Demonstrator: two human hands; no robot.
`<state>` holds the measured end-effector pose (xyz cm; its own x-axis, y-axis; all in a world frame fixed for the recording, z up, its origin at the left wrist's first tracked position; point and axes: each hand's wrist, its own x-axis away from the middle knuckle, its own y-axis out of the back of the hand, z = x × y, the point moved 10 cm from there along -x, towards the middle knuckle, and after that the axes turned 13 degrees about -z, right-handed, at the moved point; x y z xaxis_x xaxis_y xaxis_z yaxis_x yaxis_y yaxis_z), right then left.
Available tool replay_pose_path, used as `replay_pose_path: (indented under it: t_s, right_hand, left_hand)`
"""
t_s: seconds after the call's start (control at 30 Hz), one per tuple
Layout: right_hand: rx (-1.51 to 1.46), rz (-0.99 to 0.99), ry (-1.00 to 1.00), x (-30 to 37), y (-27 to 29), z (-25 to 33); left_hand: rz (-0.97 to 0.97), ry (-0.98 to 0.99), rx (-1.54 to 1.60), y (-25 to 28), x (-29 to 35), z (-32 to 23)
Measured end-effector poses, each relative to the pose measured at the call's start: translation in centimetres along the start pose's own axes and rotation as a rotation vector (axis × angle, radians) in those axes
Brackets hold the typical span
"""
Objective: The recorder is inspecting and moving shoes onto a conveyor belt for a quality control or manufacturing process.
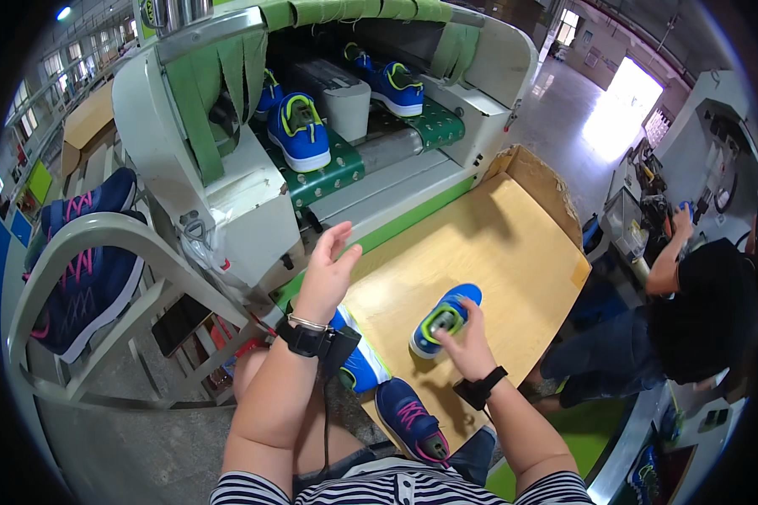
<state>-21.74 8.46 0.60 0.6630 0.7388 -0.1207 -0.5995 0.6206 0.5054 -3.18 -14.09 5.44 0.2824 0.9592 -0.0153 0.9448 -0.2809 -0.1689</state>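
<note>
My left hand is raised over the table's left side, fingers stretched out, holding nothing. On the wooden table my right hand grips a blue sneaker with lime lining at its collar; the fingers partly cover that shoe. Beneath my left wrist lies another blue sneaker with a white sole, partly hidden by the forearm. Close to my body a navy sneaker with pink laces rests at the table's near edge.
Beyond the table stands a white machine with a green conveyor belt carrying several blue sneakers. Navy sneakers sit on a grey rack at left. A co-worker works on the right.
</note>
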Motion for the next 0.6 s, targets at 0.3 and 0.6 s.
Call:
replay_pose_path:
  t_s: [0.3,0.6]
  right_hand:
    - [0.549,-0.114,0.410,1.1,-2.4,7.2]
    - [0.518,0.696,0.510,5.9,-16.1,10.0]
  left_hand:
    - [-0.101,0.196,-0.093,7.7,7.7,0.1]
    - [-0.173,-0.680,-1.245,2.4,11.9,-9.9]
